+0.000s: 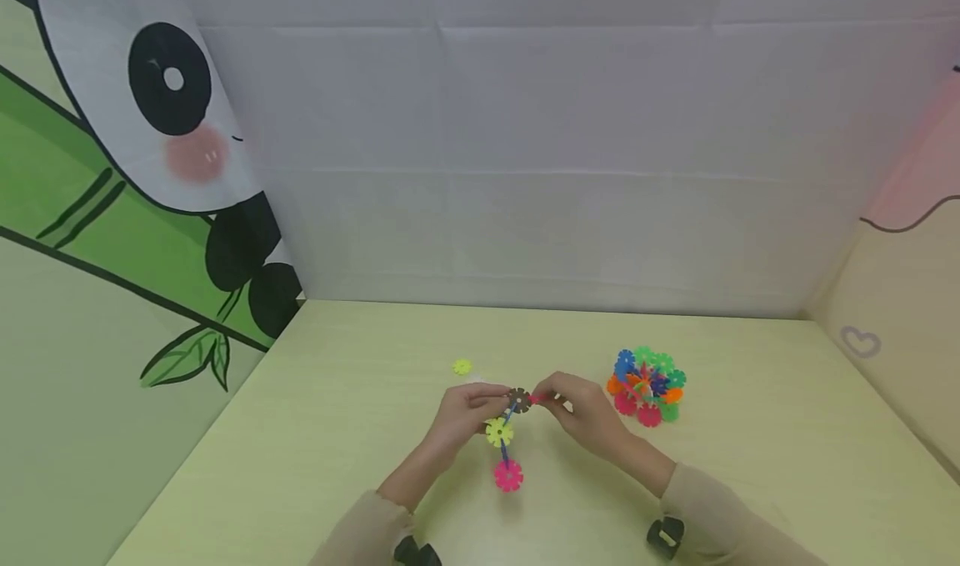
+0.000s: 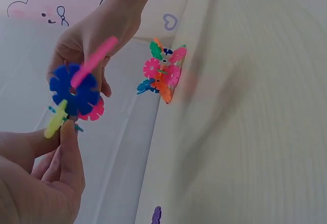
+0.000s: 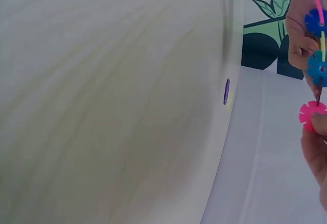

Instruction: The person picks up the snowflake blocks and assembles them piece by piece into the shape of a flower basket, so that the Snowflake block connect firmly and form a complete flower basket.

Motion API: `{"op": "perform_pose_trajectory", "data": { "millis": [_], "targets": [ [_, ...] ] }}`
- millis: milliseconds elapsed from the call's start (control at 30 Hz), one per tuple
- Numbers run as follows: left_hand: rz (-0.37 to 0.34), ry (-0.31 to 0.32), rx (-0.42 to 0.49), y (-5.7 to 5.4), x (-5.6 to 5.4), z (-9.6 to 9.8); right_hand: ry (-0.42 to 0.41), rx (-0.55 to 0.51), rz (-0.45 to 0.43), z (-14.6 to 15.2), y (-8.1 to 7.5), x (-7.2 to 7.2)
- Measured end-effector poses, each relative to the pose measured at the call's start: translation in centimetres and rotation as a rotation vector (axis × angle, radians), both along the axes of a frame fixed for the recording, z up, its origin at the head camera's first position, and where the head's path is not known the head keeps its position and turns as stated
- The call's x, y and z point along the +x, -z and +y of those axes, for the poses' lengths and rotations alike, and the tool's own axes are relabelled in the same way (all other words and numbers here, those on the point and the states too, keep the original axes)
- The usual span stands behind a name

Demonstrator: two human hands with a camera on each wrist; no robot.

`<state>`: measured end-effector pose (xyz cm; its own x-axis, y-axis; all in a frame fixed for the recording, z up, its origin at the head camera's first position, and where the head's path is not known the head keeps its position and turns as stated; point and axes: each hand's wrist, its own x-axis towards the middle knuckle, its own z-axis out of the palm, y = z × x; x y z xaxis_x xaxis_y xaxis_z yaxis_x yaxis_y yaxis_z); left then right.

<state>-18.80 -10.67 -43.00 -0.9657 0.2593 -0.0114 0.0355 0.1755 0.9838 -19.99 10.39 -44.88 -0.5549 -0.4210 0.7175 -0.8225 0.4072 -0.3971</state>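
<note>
In front of the person, the left hand [image 1: 465, 416] pinches a chain of notched plastic discs near its upper end, by a dark brown disc [image 1: 520, 399]. Below it hang a yellow disc [image 1: 498, 433] and a pink disc [image 1: 508, 475], with blue discs between them seen edge-on. One blue disc [image 2: 74, 95] faces the left wrist camera, and a teal disc [image 3: 318, 71] shows in the right wrist view. The right hand [image 1: 581, 412] pinches another pink disc [image 3: 309, 113] between thumb and fingers, against the brown disc's edge. How deep their notches interlock cannot be told.
A cluster of many-coloured discs [image 1: 648, 387] sits on the table [image 1: 360, 358] to the right of the hands. Behind the left hand lies a loose yellow disc [image 1: 462, 367]; a purple disc [image 3: 227, 91] is near it. A white panel [image 1: 525, 174] stands along the table's back edge.
</note>
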Motion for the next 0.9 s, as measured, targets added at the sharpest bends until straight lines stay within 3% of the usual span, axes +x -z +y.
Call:
{"op": "perform_pose_trajectory", "data": {
  "millis": [200,400,667,800,900],
  "targets": [
    [-0.020,-0.060,-0.019,0.2,-0.6,0.9,-0.050,-0.030,0.038,0.0,0.2,-0.1],
    [-0.037,-0.127,0.026,0.0,-0.4,1.5,-0.063,-0.030,0.103,0.0,-0.3,0.0],
    [-0.004,-0.128,0.076,-0.3,-0.1,2.0,-0.075,0.001,0.134,-0.2,-0.5,0.0],
    [-0.015,-0.131,0.076,0.0,-0.5,1.2,-0.078,-0.012,0.030,-0.6,-0.8,-0.5],
    [-0.013,-0.158,0.045,0.1,-1.1,-0.1,-0.054,-0.005,-0.120,-1.0,-1.3,-1.2]
  ]
}}
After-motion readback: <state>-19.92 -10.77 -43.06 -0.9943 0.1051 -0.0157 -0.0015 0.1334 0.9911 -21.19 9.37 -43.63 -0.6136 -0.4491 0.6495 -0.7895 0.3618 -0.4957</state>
